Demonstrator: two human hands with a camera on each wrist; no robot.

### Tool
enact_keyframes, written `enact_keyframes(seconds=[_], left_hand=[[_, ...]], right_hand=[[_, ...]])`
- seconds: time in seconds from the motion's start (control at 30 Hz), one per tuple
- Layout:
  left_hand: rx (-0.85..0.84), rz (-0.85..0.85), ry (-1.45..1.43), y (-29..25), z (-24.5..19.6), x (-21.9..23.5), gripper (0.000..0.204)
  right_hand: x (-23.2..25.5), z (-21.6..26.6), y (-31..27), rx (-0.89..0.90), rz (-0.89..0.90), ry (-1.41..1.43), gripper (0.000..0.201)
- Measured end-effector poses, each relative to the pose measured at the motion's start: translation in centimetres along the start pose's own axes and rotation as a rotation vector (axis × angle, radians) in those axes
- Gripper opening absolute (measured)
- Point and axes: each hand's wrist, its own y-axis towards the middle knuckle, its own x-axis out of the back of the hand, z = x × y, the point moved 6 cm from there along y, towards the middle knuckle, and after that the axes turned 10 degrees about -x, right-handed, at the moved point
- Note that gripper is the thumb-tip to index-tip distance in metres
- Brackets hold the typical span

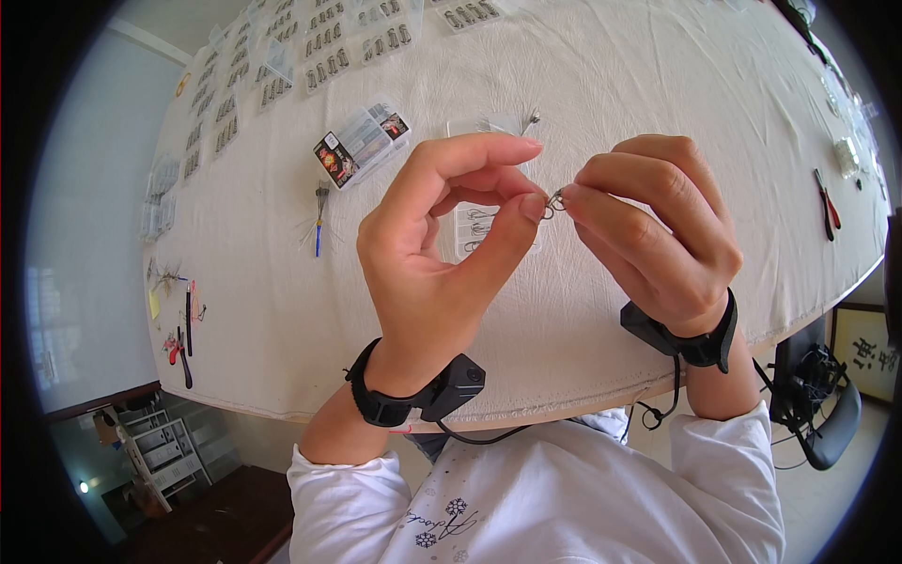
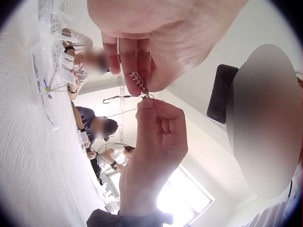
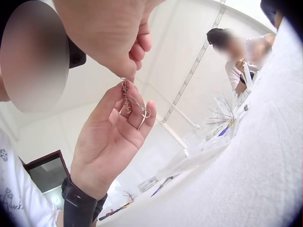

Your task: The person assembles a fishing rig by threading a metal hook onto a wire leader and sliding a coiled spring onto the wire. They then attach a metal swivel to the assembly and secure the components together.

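Both hands meet above the table around small metal hooks (image 1: pixel 552 205). My left hand (image 1: pixel 437 235) pinches the metal at its thumb tip, with the index finger raised above. From the other side my right hand (image 1: pixel 662 221) pinches it between thumb and fingertips. In the left wrist view a spiky, spring-like metal piece (image 2: pixel 138 81) lies by the left fingers and a thin hook (image 2: pixel 112 99) sticks out sideways. The right wrist view shows the spiky piece (image 3: pixel 126 101) and a looped hook (image 3: pixel 146 113) hanging in front of the left fingers. Fingertips partly hide the joint.
Beneath the hands lies a clear hook box (image 1: pixel 470 232). A labelled box (image 1: pixel 362 143) and a wire bundle (image 1: pixel 320 202) are left of it. Hook trays (image 1: pixel 327 68) fill the far left; pliers (image 1: pixel 827 209) lie right. Other people (image 2: pixel 92 125) sit around the table.
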Motion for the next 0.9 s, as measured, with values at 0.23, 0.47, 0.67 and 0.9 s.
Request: enact_keyframes(seconds=[0.23, 0.47, 0.67, 0.9], left_hand=[[-0.003, -0.004, -0.018, 0.0, 0.0, 0.0, 0.029], [-0.023, 0.003, 0.009, 0.0, -0.3, -0.1, 0.028], [-0.097, 0.013, 0.027, -0.1, -0.6, -0.1, 0.030], [-0.148, 0.018, 0.073, -0.1, -1.1, -0.3, 0.035]], right_hand=[[0.0, 0.1, 0.0, 0.005, 0.013, -0.024, 0.030], [0.1, 0.4, 0.0, 0.024, 0.028, -0.050, 0.033], [0.3, 0.9, -0.2, 0.064, -0.011, -0.079, 0.031], [0.4, 1.5, -0.3, 0.087, -0.017, -0.146, 0.030]])
